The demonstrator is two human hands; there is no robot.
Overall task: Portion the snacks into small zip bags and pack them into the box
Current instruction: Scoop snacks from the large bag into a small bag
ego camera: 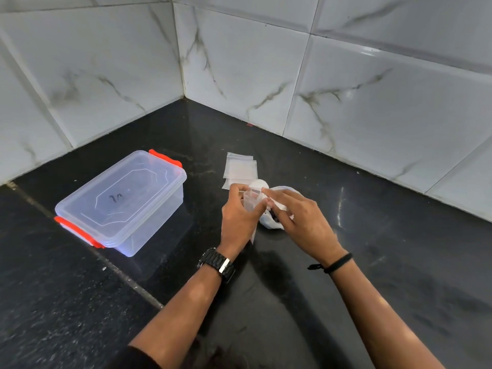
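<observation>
My left hand (238, 217) grips a small clear zip bag (251, 202) upright over the black counter. My right hand (298, 217) reaches its fingers to the top of that bag, the index finger and thumb at its mouth. Under and behind my hands lies a white plastic snack bag (271, 222) with a round white thing (258, 184) poking up beside it. A short stack of empty clear zip bags (241, 167) lies flat just beyond my hands. The clear plastic box (122, 201) with a closed lid and orange-red clips stands to the left.
The black stone counter (386, 235) runs into a corner of white marble-pattern wall tiles (239, 62). A pale seam (125, 280) crosses the counter in front of the box. I wear a black watch on the left wrist and a black band on the right.
</observation>
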